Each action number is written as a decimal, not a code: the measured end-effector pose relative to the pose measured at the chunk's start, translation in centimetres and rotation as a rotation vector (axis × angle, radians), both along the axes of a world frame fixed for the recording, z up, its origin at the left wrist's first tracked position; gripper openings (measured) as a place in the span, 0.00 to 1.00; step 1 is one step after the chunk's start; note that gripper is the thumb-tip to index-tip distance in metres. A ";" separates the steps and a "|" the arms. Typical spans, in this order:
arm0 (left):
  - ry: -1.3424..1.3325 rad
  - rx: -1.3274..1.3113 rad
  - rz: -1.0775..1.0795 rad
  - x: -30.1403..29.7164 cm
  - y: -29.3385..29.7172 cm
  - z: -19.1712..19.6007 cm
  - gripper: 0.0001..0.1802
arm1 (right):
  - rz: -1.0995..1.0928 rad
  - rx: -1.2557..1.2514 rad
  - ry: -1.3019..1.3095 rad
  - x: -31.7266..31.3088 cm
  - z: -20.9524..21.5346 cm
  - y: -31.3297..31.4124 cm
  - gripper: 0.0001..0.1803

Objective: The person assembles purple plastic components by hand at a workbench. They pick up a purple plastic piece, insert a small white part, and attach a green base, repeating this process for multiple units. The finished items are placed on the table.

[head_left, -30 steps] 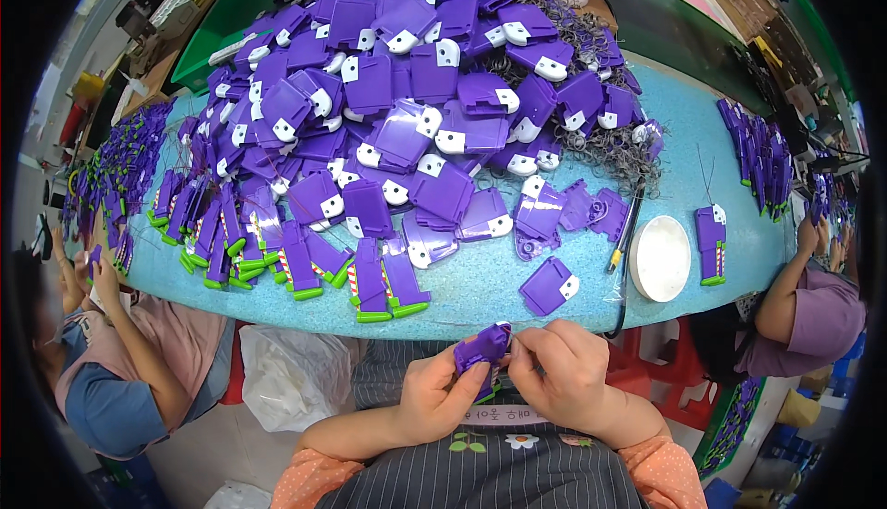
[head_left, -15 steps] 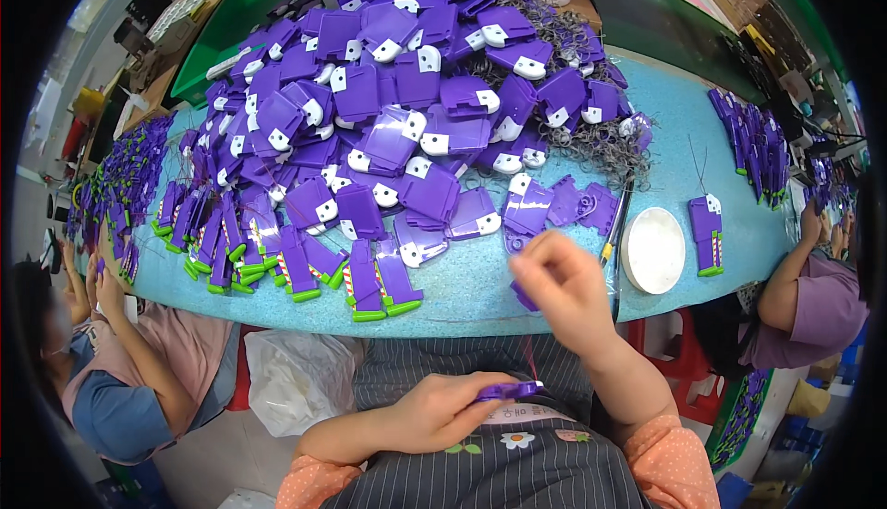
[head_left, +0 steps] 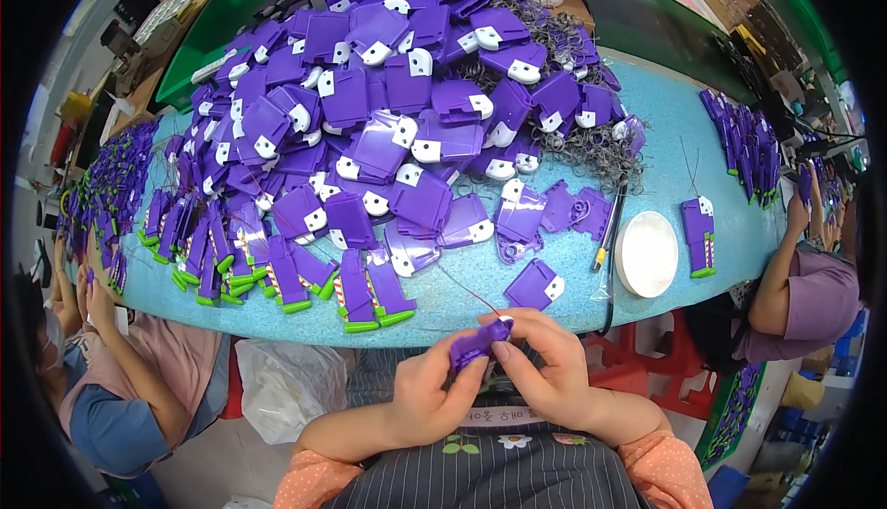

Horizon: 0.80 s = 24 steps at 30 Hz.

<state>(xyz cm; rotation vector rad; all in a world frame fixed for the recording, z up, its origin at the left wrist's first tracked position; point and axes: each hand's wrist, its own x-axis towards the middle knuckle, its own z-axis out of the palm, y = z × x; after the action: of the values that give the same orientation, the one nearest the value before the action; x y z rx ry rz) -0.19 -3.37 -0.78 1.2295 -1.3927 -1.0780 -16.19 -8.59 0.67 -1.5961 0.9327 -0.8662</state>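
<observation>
Both my hands are together just off the table's near edge. My left hand [head_left: 430, 389] is closed around a small purple plastic part [head_left: 473, 347] with a white end. My right hand [head_left: 545, 361] pinches the same part near its white end, thumb and fingers on it. From that end thin reddish wires [head_left: 476, 298] run up to the left over the table. Beyond my right hand lies a flat purple panel [head_left: 530, 284] with a white corner. The side of the part facing my palms is hidden by my fingers.
A large heap of purple panels [head_left: 407, 79] covers the table [head_left: 661, 112]. Along its near left side lie green-ended purple pieces [head_left: 354, 292]. To the right are a knife-like tool [head_left: 602, 252], a white bowl [head_left: 647, 255] and another green-ended piece [head_left: 698, 236]. Co-workers sit on both sides.
My right hand has come down from above the table to the part. My left hand has lifted the part towards the table edge. The view has shifted slightly.
</observation>
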 end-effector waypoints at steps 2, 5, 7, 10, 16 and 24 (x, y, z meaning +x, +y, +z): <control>0.265 0.111 0.001 -0.2 0.4 -0.7 0.15 | 0.008 0.000 -0.035 0.3 -0.5 0.3 0.10; 0.529 0.176 0.021 -1.0 0.6 -0.5 0.17 | -0.014 0.332 -0.243 0.9 -0.7 1.2 0.08; 0.491 0.151 0.012 -1.3 0.9 -0.7 0.19 | -0.032 0.516 -0.378 1.3 -0.9 1.7 0.08; 0.552 0.144 -0.040 -1.3 0.7 -0.7 0.19 | 0.032 0.579 -0.401 1.3 -1.1 1.2 0.09; 0.796 0.269 -0.100 0.0 0.7 -0.3 0.18 | -0.147 -0.177 0.236 -0.2 0.4 -8.5 0.12; 0.809 0.445 -0.190 -0.2 0.7 -1.2 0.18 | -0.371 -0.459 0.939 2.6 -2.4 -15.9 0.06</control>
<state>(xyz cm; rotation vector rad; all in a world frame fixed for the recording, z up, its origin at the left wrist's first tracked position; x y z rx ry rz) -0.34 -2.70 -1.95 0.7904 -0.6622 -1.8264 -13.60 -24.48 -1.68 -2.3381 1.8218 -0.5663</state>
